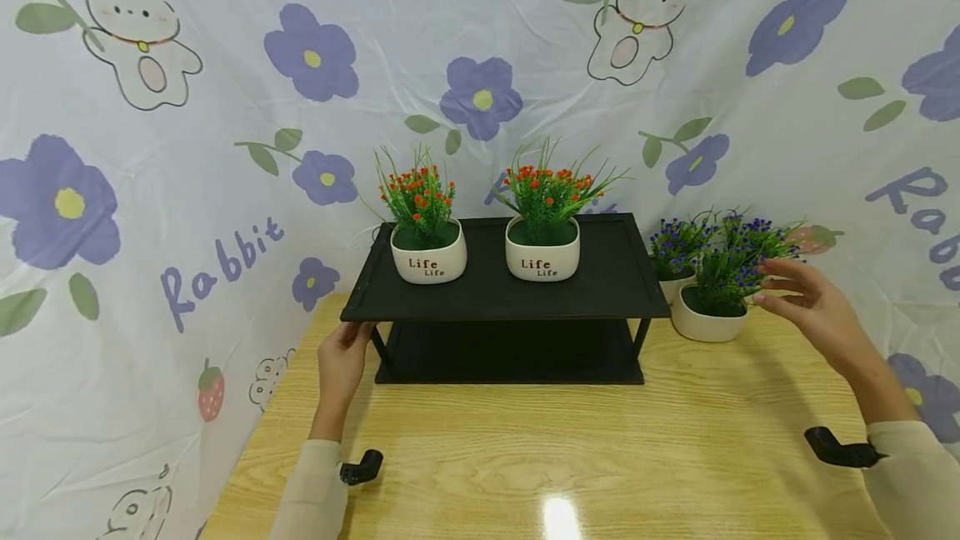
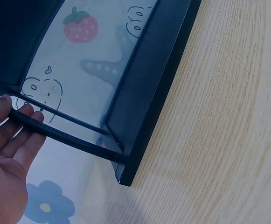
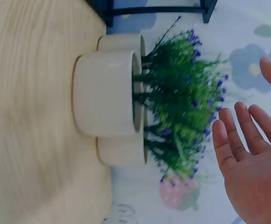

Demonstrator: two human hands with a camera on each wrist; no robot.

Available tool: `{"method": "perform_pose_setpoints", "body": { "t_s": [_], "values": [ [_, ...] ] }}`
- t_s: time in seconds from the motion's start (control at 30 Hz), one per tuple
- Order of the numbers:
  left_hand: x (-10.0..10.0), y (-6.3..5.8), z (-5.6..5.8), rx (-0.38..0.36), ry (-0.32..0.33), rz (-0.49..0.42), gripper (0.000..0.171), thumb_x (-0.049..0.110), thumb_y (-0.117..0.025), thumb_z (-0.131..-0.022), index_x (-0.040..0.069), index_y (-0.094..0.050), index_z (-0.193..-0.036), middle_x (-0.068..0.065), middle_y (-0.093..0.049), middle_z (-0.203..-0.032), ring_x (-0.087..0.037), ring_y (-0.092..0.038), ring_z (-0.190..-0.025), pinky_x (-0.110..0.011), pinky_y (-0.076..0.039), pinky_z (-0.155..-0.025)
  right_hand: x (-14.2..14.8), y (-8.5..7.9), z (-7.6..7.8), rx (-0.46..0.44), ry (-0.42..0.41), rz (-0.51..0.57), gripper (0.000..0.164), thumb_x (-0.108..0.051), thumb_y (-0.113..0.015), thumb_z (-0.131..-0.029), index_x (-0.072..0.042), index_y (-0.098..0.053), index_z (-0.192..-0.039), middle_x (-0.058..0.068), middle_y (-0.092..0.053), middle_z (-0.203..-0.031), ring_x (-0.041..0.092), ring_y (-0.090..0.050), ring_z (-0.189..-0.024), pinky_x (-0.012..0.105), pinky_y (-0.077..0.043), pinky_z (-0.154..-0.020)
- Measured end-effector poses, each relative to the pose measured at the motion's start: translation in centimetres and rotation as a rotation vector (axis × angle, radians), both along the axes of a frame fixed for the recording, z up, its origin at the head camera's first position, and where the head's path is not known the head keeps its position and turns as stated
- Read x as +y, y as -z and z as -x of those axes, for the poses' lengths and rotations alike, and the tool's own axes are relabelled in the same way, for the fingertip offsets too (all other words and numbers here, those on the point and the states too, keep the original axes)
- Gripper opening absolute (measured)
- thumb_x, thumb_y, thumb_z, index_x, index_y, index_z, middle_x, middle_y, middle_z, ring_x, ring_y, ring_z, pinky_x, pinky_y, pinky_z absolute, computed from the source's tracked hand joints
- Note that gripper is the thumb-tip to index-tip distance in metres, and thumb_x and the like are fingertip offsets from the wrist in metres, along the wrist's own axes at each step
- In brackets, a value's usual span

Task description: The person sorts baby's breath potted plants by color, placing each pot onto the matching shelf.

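My left hand (image 1: pixel 343 361) grips the left front leg (image 2: pixel 63 135) of a black two-tier shelf (image 1: pixel 480 298), just under its top board. In the left wrist view, its fingers pass behind that leg. Two white pots marked "Life" stand on the top board, a left pot (image 1: pixel 429 261) and a right pot (image 1: pixel 543 257), both with orange-red flowers. At the right, my right hand (image 1: pixel 813 311) hovers with fingers spread beside a white pot (image 1: pixel 708 323) of purple flowers (image 3: pixel 186 102). Nothing lies in its palm, and its fingertips are close to the blooms.
More white pots with purple flowers, including an upper one (image 3: pixel 119 43) and a lower one (image 3: pixel 121 151), stand behind the front one, right of the shelf. A wooden table (image 1: pixel 525 448) carries everything. Patterned cloth (image 1: pixel 225 107) hangs behind and at both sides.
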State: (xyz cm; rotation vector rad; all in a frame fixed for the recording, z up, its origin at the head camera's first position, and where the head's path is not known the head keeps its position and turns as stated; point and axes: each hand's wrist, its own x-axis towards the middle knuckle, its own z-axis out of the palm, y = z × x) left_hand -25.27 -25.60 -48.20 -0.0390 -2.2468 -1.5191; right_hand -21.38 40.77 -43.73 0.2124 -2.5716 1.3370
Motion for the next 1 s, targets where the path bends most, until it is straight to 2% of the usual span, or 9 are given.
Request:
{"method": "perform_pose_setpoints", "body": {
  "t_s": [0.23, 0.4, 0.47, 0.57, 0.67, 0.77, 0.87, 0.93, 1.0],
  "values": [
    [-0.1, 0.4, 0.2, -0.004, -0.017, -0.019, 0.033, 0.014, -0.062, -0.11, -0.005, -0.069, -0.136, -0.028, -0.072, -0.13, -0.046, -0.069, -0.121, -0.005, -0.055, -0.088, 1.6, 2.4, -0.2, -0.032, 0.057, 0.029, 0.062, -0.022, -0.065, -0.109, -0.017, -0.039, -0.165, -0.037, -0.044, -0.13, -0.019, -0.049, -0.108, 0.002, -0.045, -0.08],
    [0.0, 0.6, 0.5, -0.004, -0.017, -0.036, 0.034, 0.016, -0.062, -0.11, -0.003, -0.069, -0.137, -0.027, -0.072, -0.132, -0.046, -0.069, -0.122, -0.004, -0.054, -0.089, 2.1, 4.1, 0.3, -0.084, 0.055, 0.043, 0.069, -0.022, -0.064, -0.109, -0.004, -0.03, -0.167, -0.036, -0.041, -0.129, -0.019, -0.046, -0.108, 0.002, -0.047, -0.08],
    [0.0, 0.5, 0.4, 0.002, -0.01, -0.031, 0.034, 0.016, -0.062, -0.11, -0.004, -0.069, -0.137, -0.027, -0.072, -0.132, -0.046, -0.069, -0.121, -0.005, -0.055, -0.089, 2.2, 4.7, 0.7, -0.12, 0.041, 0.039, 0.074, -0.024, -0.063, -0.11, 0.003, -0.023, -0.167, -0.028, -0.044, -0.134, -0.018, -0.043, -0.11, 0.002, -0.047, -0.08],
    [0.0, 0.3, 0.3, 0.004, -0.004, -0.019, 0.034, 0.015, -0.062, -0.11, -0.004, -0.069, -0.137, -0.028, -0.072, -0.132, -0.046, -0.069, -0.121, -0.006, -0.055, -0.089, 2.3, 5.7, 1.5, -0.156, 0.026, 0.026, 0.08, -0.024, -0.063, -0.11, 0.011, -0.016, -0.165, -0.002, -0.048, -0.144, -0.015, -0.042, -0.113, 0.002, -0.047, -0.082],
    [-0.1, 0.1, 0.3, 0.004, -0.001, -0.016, 0.034, 0.015, -0.062, -0.11, -0.004, -0.069, -0.137, -0.028, -0.072, -0.131, -0.046, -0.069, -0.12, -0.006, -0.055, -0.088, 2.2, 6.4, 2.3, -0.188, 0.007, 0.03, 0.084, -0.022, -0.063, -0.11, 0.014, -0.011, -0.164, 0.029, -0.037, -0.159, 0.017, -0.053, -0.136, 0.0, -0.046, -0.083],
    [-0.1, 0.2, 0.4, 0.012, 0.003, -0.019, 0.033, 0.014, -0.062, -0.11, -0.005, -0.069, -0.136, -0.029, -0.072, -0.13, -0.046, -0.069, -0.12, -0.005, -0.055, -0.088, 1.9, 6.9, 2.9, -0.261, -0.005, 0.04, 0.088, -0.024, -0.061, -0.111, 0.013, -0.001, -0.165, 0.044, -0.017, -0.165, 0.058, -0.032, -0.148, 0.003, -0.047, -0.082],
    [-0.2, 0.3, 0.5, 0.02, 0.008, -0.026, 0.033, 0.013, -0.062, -0.11, -0.005, -0.07, -0.136, -0.029, -0.072, -0.13, -0.047, -0.069, -0.12, -0.006, -0.056, -0.089, 1.6, 7.1, 3.3, -0.32, -0.028, 0.056, 0.093, -0.025, -0.059, -0.111, 0.011, 0.008, -0.165, 0.046, -0.003, -0.167, 0.068, -0.019, -0.148, 0.031, -0.056, -0.106],
    [-0.3, 0.4, 0.5, 0.02, 0.009, -0.028, 0.033, 0.013, -0.062, -0.11, -0.005, -0.07, -0.136, -0.028, -0.072, -0.129, -0.046, -0.069, -0.121, -0.007, -0.056, -0.09, 1.4, 7.4, 3.6, -0.35, -0.036, 0.064, 0.097, -0.027, -0.059, -0.111, 0.009, 0.013, -0.165, 0.045, 0.004, -0.168, 0.069, -0.015, -0.15, 0.058, -0.047, -0.116],
    [-0.3, 0.4, 0.5, 0.02, 0.009, -0.032, 0.032, 0.012, -0.062, -0.109, -0.004, -0.07, -0.136, -0.028, -0.072, -0.13, -0.046, -0.069, -0.121, -0.007, -0.056, -0.091, 1.2, 7.5, 3.9, -0.37, -0.041, 0.077, 0.099, -0.029, -0.059, -0.111, 0.008, 0.016, -0.165, 0.044, 0.009, -0.168, 0.069, -0.01, -0.151, 0.079, -0.032, -0.116]
  ]
}}
